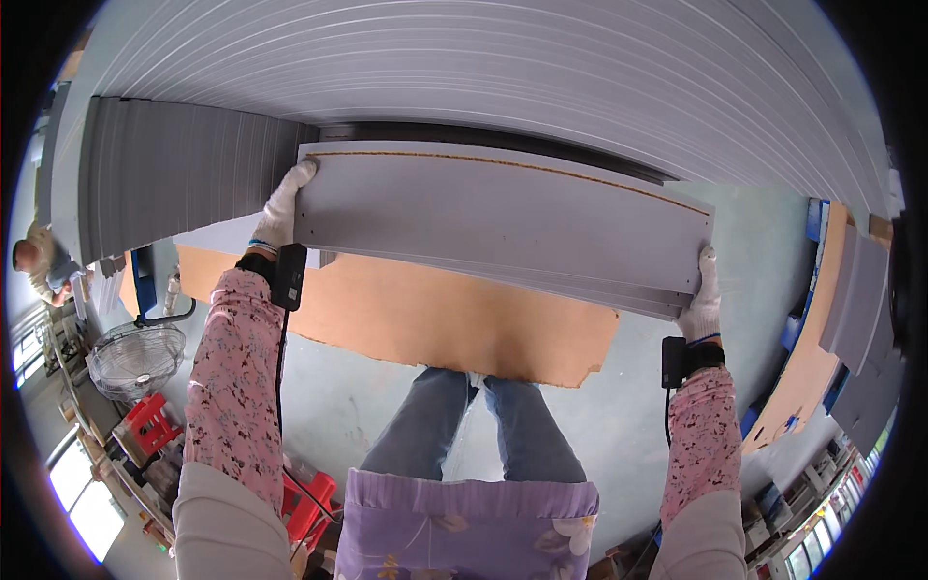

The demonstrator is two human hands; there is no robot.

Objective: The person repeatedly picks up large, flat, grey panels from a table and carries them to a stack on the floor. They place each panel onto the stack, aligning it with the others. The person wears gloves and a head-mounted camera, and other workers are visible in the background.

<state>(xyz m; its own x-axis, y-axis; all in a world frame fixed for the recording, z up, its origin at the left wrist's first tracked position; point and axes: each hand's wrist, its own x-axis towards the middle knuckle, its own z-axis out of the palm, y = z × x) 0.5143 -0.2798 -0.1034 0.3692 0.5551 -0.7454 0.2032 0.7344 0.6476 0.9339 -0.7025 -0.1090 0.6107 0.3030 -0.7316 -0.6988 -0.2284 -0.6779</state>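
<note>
A long grey board (503, 213) stretches across the middle in front of me, with a brownish-yellow groove along its far edge and small holes near its ends. My left hand (286, 201), in a white glove, grips its left end near the far corner. At the right end, my right hand (705, 295), also gloved in white, is closed around the edge. Fingers under the board are hidden. More grey board edges show just below its near side; whether they are held too, I cannot tell. Beneath lies a brown sheet (464, 319) with a ragged edge.
Tall stacks of grey boards stand at the far side (503, 68) and the left (184, 174). A brown sheet on blue supports (807, 329) with grey panels is at right. A fan (135, 358), red stools (150, 422) and another person (43, 263) are at left.
</note>
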